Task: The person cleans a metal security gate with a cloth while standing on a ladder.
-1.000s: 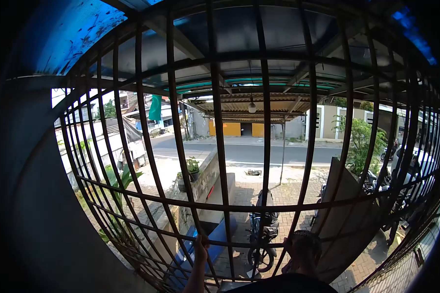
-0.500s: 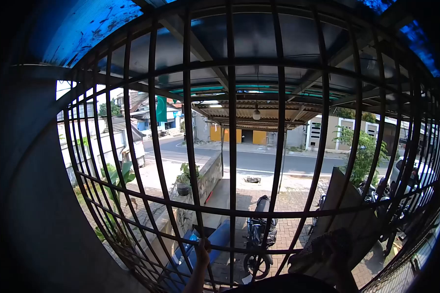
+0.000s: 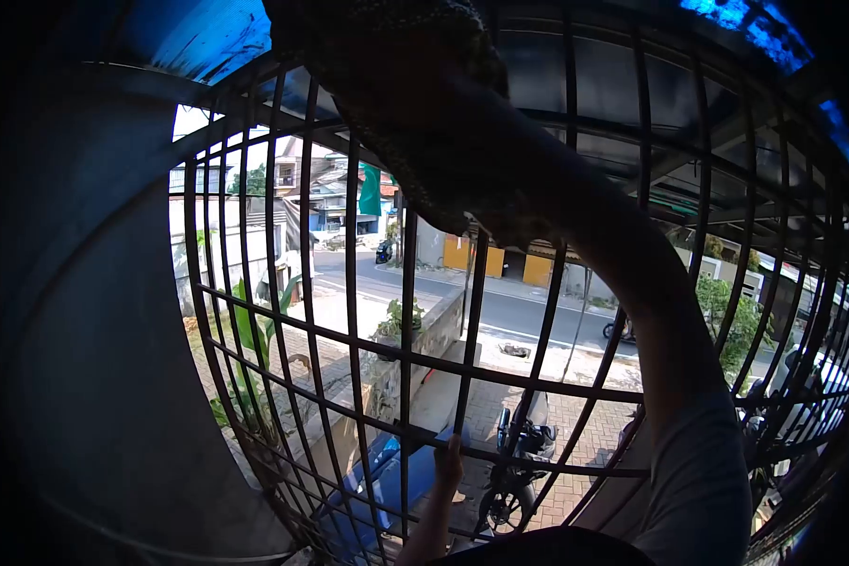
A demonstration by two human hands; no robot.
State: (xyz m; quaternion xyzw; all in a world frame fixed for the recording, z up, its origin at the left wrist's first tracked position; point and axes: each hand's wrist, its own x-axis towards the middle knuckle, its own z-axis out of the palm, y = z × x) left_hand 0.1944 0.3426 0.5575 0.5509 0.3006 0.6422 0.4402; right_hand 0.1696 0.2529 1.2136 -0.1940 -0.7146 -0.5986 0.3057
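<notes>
My left hand [image 3: 451, 462] is closed around a vertical bar of the dark metal window grille [image 3: 524, 383], low in the middle of the view. High in front of the camera, my right hand [image 3: 448, 90] is raised against the upper grille, in deep shadow. It holds a dark, rough-textured cloth [image 3: 396, 156], which hangs below the hand and covers part of the bars. The fingers of this hand are hard to make out against the cloth. My right arm [image 3: 646, 274] crosses the bars from the lower right.
A grey wall [image 3: 104, 311] borders the left side. Beyond the grille, a motorcycle [image 3: 514, 472] stands on brick paving beside a blue covered object [image 3: 406, 486]. Further out are a low wall [image 3: 434, 325], plants [image 3: 401, 319], and a road [image 3: 547, 314]. A dark roof [image 3: 604, 85] spans overhead.
My right hand has risen with the cloth from the lower right to the top of the grille. My left hand still grips the grille. The view has turned somewhat left.
</notes>
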